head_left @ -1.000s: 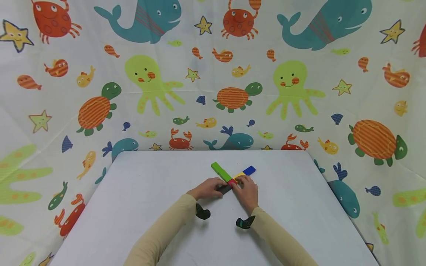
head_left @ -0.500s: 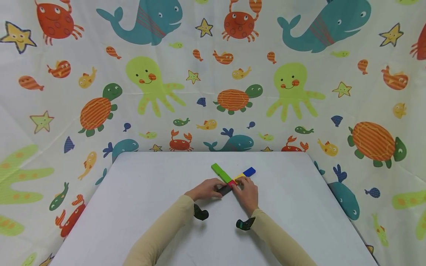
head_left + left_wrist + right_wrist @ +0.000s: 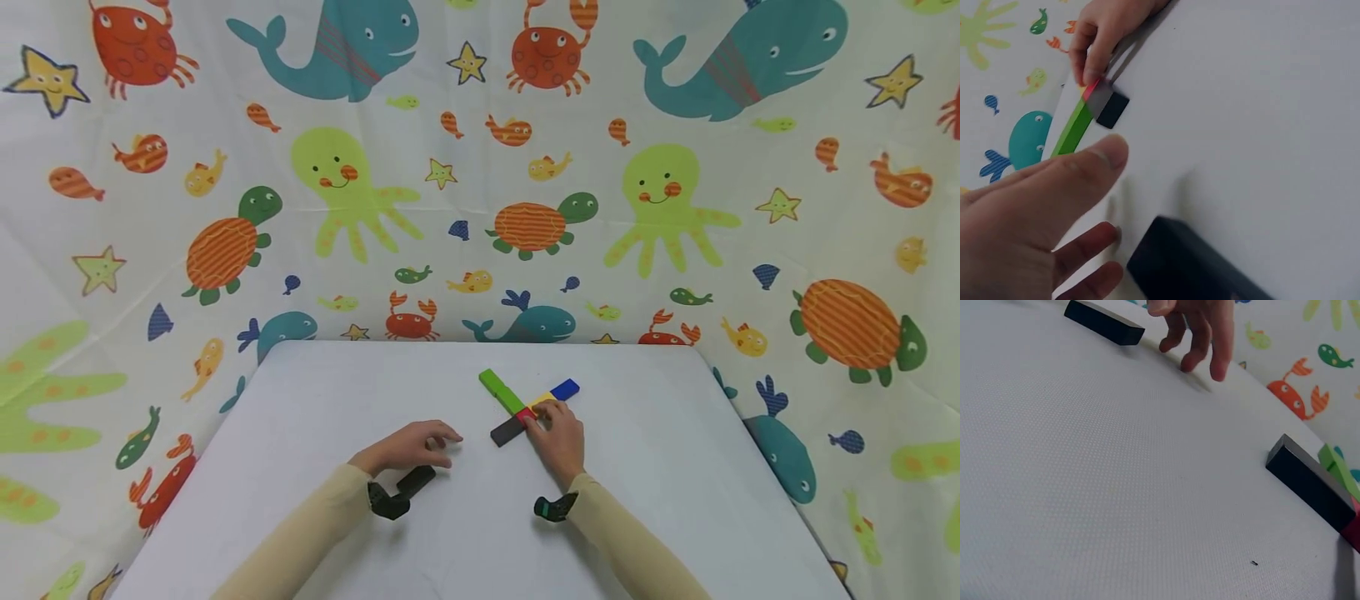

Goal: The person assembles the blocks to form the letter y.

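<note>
Colored blocks form an X on the white table. Two green blocks (image 3: pixel 501 392) run to the back left, a yellow block (image 3: pixel 542 401) and a blue block (image 3: pixel 566 389) to the back right. A black block (image 3: pixel 507 432) extends front left from the red block (image 3: pixel 527 415) in the middle. My right hand (image 3: pixel 558 437) pinches the red block with thumb and index finger, its fingertips partly covering the yellow one. My left hand (image 3: pixel 411 446) hovers left of the X, fingers loosely bent and holding nothing. Just below it lies another black block (image 3: pixel 416 480), also large in the left wrist view.
A black camera sits on my left wrist (image 3: pixel 388 502), another on my right wrist (image 3: pixel 555 507). Behind the white table (image 3: pixel 337 392) hangs a curtain (image 3: pixel 450 275) printed with sea animals.
My left hand has let go of the black block at the X and moved left and nearer to me. The other black block now shows under it. My right hand stays put.
</note>
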The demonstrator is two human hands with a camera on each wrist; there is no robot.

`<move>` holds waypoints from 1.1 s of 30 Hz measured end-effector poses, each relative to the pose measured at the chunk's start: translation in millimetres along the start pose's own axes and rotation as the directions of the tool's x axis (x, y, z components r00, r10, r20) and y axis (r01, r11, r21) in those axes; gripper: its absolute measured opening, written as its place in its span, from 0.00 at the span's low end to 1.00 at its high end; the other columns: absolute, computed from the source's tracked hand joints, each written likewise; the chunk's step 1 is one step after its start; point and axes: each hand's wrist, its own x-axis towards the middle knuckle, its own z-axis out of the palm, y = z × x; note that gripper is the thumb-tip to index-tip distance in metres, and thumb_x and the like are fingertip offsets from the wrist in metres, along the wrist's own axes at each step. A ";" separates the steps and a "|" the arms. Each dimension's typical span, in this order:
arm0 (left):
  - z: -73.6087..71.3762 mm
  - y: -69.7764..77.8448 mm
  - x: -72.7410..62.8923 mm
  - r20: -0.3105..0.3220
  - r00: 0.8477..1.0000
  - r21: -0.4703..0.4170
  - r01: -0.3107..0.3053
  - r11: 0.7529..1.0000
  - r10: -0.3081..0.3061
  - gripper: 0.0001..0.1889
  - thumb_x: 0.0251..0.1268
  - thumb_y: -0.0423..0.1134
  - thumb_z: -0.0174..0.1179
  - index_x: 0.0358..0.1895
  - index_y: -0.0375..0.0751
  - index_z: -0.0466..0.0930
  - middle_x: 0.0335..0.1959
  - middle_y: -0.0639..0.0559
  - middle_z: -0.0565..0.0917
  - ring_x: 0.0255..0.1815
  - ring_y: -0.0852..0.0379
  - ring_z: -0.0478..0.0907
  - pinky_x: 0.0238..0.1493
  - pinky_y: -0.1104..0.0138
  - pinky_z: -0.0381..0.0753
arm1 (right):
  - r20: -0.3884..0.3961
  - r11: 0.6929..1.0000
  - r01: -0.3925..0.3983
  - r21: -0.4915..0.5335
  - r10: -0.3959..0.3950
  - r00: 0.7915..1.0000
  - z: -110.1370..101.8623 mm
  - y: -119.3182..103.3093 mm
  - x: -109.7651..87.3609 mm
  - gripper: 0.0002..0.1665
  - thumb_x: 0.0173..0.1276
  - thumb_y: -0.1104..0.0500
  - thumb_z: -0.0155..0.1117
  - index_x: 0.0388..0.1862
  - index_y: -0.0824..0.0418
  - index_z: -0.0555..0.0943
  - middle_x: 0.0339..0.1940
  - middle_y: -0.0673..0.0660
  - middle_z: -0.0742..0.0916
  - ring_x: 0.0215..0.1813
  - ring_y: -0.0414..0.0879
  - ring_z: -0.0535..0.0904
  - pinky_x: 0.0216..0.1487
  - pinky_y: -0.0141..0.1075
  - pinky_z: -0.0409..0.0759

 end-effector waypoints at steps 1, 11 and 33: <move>-1.2 -1.9 -4.3 -0.009 1.000 0.005 -0.008 1.000 0.008 0.22 0.64 0.43 0.66 0.61 0.46 0.78 0.56 0.53 0.79 0.54 0.52 0.75 0.53 0.58 0.77 | -0.001 1.000 -0.001 0.005 0.001 1.000 -0.4 -0.4 0.0 0.19 0.64 0.46 0.69 0.48 0.56 0.85 0.48 0.54 0.82 0.49 0.49 0.76 0.50 0.47 0.68; -12.1 -2.6 -39.2 0.018 1.000 0.054 0.021 0.998 -0.022 0.21 0.61 0.40 0.67 0.59 0.45 0.81 0.51 0.53 0.79 0.50 0.51 0.75 0.47 0.62 0.78 | 0.007 1.000 -0.018 0.009 0.018 1.000 -1.2 -3.4 0.2 0.19 0.64 0.47 0.69 0.48 0.56 0.84 0.48 0.55 0.81 0.49 0.50 0.76 0.52 0.48 0.69; 10.2 -11.2 -45.5 -0.050 0.999 0.015 -0.008 1.000 0.008 0.26 0.59 0.39 0.70 0.62 0.40 0.78 0.51 0.53 0.76 0.47 0.55 0.75 0.47 0.65 0.76 | 0.008 1.000 -0.019 0.000 0.019 1.000 -1.0 -2.2 -1.3 0.19 0.64 0.47 0.69 0.48 0.56 0.84 0.49 0.55 0.81 0.51 0.50 0.76 0.53 0.48 0.69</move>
